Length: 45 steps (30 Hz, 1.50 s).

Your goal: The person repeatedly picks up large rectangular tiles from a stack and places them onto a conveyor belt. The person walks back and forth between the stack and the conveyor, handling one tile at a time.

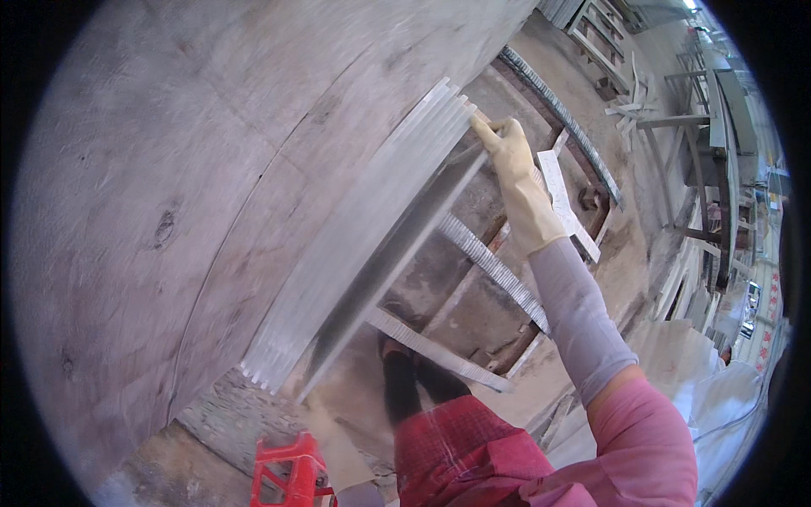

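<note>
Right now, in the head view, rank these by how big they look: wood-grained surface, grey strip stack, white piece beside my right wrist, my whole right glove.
Largest to smallest, by visible area:
1. Wood-grained surface
2. Grey strip stack
3. Right glove
4. White piece

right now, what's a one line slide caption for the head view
Gloved right hand at the upper end of long pale strips, red plastic stool at the picture's lower edge.
</note>
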### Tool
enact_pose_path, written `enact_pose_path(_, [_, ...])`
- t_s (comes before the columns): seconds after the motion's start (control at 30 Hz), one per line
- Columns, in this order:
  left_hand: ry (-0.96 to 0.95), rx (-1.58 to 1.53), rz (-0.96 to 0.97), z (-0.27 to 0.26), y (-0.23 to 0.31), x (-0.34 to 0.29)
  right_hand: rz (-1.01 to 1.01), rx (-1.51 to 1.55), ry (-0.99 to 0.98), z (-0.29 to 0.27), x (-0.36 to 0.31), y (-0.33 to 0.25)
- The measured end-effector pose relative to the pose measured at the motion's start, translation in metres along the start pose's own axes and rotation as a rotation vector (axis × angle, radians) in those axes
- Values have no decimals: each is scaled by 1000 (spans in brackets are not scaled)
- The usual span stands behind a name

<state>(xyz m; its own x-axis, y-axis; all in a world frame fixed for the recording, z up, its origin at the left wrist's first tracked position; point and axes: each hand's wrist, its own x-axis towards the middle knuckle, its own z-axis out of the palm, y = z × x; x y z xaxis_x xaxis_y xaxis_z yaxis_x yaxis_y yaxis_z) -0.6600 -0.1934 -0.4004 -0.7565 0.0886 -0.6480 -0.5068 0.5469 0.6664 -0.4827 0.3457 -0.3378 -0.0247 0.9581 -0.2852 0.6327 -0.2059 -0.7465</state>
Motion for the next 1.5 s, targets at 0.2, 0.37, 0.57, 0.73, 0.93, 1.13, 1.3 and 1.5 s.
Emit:
enact_pose_path(0.2, [-94,111,197,20,23,-16,-130,438,47,-2,-11,29])
enact_pose_path(0.37, [-195,57,573,30,10,-12,-58,724,-140,-4,-8,37])
enact_pose_path(0.57, [21,-255,214,5,37,-42,132,736,25,-24,-59,24])
enact_pose_path(0.73, [-38,-178,368,-76,65,-58,205,733,84,-61,-149,57])
enact_pose_path(0.93, [92,108,627,-157,101,-115,287,760,173,-103,-257,88])
enact_pose_path(1.13, [88,86,676,-169,148,-174,244,753,293,-160,-311,76])
enact_pose_path(1.3, [83,44,576,-170,176,-228,152,838,388,-234,-343,66])
enact_pose_path(1.5, [-47,-116,426,-166,195,-272,90,914,580,-313,-393,39])
